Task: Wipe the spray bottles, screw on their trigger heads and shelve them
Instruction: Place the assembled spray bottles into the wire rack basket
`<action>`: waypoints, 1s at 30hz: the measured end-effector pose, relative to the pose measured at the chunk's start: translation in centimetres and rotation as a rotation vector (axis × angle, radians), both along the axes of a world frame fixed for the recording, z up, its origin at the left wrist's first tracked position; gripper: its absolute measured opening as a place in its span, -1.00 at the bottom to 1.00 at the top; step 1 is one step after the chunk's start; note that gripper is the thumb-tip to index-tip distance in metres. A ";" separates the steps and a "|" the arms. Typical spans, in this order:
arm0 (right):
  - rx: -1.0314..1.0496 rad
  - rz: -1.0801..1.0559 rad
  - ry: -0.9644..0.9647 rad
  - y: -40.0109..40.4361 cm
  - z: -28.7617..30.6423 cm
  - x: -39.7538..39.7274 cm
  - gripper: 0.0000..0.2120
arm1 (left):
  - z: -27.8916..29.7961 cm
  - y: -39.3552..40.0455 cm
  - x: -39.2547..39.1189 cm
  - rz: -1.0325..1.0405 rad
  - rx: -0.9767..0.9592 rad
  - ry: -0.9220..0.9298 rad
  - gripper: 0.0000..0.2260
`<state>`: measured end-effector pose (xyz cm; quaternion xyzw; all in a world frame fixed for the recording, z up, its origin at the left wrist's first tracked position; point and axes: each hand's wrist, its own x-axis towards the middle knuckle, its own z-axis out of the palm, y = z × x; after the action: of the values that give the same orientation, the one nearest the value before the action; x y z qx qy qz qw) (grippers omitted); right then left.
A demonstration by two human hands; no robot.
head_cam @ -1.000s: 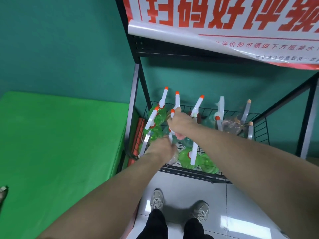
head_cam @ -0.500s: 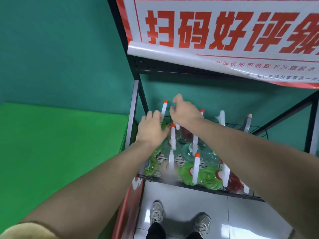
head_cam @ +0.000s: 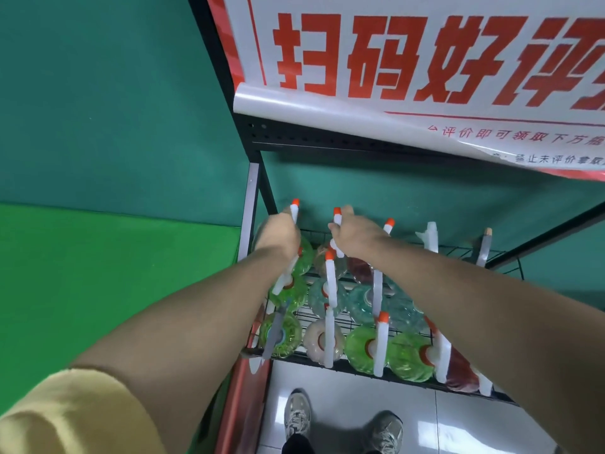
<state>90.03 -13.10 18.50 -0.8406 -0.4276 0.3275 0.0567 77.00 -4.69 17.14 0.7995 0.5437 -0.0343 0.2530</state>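
Several spray bottles, green, teal, clear and red, stand in rows on a black wire shelf, each with a white trigger head tipped orange. My left hand grips the trigger head of the back-left green bottle. My right hand grips the trigger head of the neighbouring back-row bottle, whose body is hidden under the hand. Front-row bottles such as the green one stand untouched.
A black metal rack post rises left of the shelf, with a white banner bearing red characters hanging above. A green-covered surface lies to the left. My shoes stand on the tiled floor below.
Both hands have reached further back along the shelf and closed round two back-row trigger heads. The view has moved closer to the shelf.
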 end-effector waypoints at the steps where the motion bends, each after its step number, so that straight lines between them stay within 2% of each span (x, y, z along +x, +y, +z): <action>1: 0.006 -0.004 0.017 -0.1 -0.1 -0.1 -0.67 | 0.0 -0.1 -0.3 0.010 0.000 0.004 -0.80; 6: 0.013 -0.010 0.081 -0.7 -0.6 -0.7 -0.74 | 0.0 -1.0 -0.5 0.034 -0.037 -0.003 -0.81; 11: 0.001 -0.025 0.089 -0.8 -0.1 -0.4 -0.67 | 0.6 -0.4 0.1 0.074 -0.164 -0.036 -0.82; 16: 0.117 -0.072 0.083 -1.7 1.5 -0.5 -0.58 | 1.7 -1.9 -0.2 0.050 -0.177 -0.057 -0.58; 19: 0.187 -0.031 0.059 -2.4 2.3 -0.7 -0.60 | 1.6 -3.6 -1.2 0.064 -0.204 -0.085 -0.23; 20: 0.189 -0.016 0.052 -2.6 2.4 -0.7 -0.63 | 1.4 -4.1 -1.6 0.072 -0.208 -0.086 -0.18; 21: 0.174 0.003 0.048 -2.9 2.5 -0.9 -0.66 | 1.0 -4.5 -2.1 0.074 -0.212 -0.087 -0.21; 24: 0.075 0.083 0.048 -3.9 2.1 -1.7 -0.66 | -0.1 -5.0 -3.2 0.061 -0.220 -0.036 -0.58; 26: 0.018 0.108 0.057 -4.7 1.7 -2.3 -0.63 | -0.5 -4.9 -3.7 0.073 -0.201 -0.049 -0.75; 30: -0.049 0.105 0.103 -5.6 0.7 -3.4 -0.57 | -0.4 -4.6 -4.1 0.044 -0.185 -0.037 -0.83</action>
<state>86.61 -18.68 19.21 -0.8003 -0.4595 0.3830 0.0407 72.89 -9.29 16.74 0.7610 0.5509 -0.0642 0.3365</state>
